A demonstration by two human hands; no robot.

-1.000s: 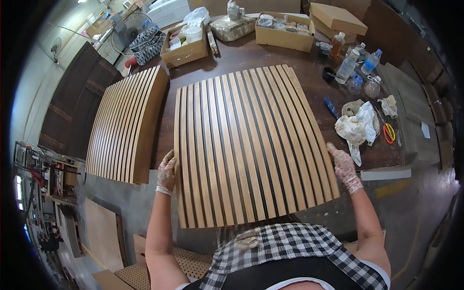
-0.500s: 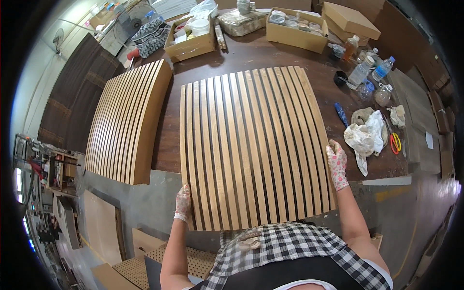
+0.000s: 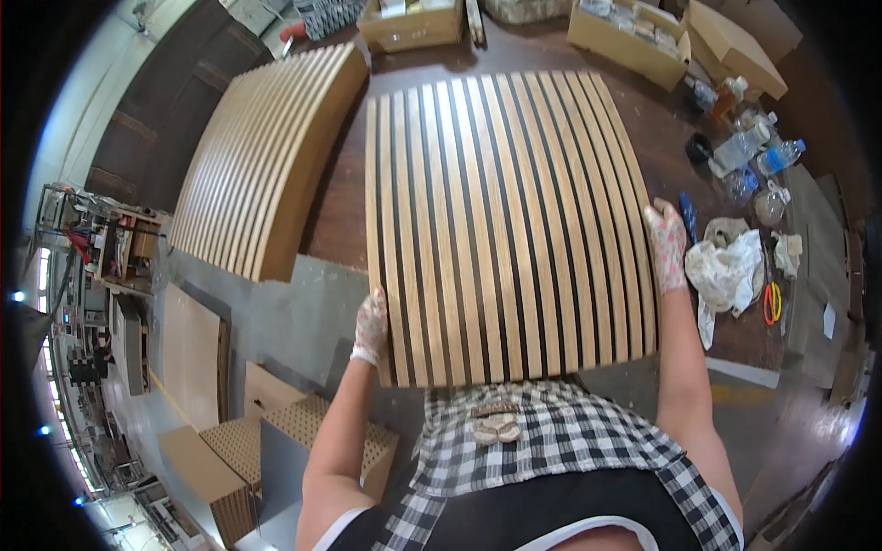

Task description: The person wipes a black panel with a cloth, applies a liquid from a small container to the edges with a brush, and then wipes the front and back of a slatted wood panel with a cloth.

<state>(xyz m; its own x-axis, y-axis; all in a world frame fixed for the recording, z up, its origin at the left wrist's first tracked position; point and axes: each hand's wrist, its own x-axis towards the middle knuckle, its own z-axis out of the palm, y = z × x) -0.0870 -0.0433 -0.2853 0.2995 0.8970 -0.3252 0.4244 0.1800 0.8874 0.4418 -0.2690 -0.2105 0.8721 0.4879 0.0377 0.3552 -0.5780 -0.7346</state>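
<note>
A slatted wood panel (image 3: 501,230), light strips with dark grooves between them, lies in front of me, its near end sticking out past the table edge toward my checked apron. My left hand (image 3: 371,327), in a patterned glove, grips the panel's left side near the close corner. On the opposite side my right hand (image 3: 668,243), in a glove with pink dots, is closed on the right edge, higher up. Both hands' fingers partly go out of sight at the edges. Another slatted panel or stack (image 3: 262,165) rests to the left, apart from the one I hold.
On the brown table (image 3: 335,225), white rags (image 3: 726,271), orange-handled scissors (image 3: 772,303) and a blue-handled tool (image 3: 687,216) lie at right. Plastic bottles (image 3: 781,158) stand behind them. Open cardboard boxes (image 3: 411,29) line the back. Perforated boards (image 3: 230,450) stand on the floor at lower left.
The view has shifted, so the table and its things sit higher in the picture. Both hands keep their hold on the panel's sides, and it stays between them.
</note>
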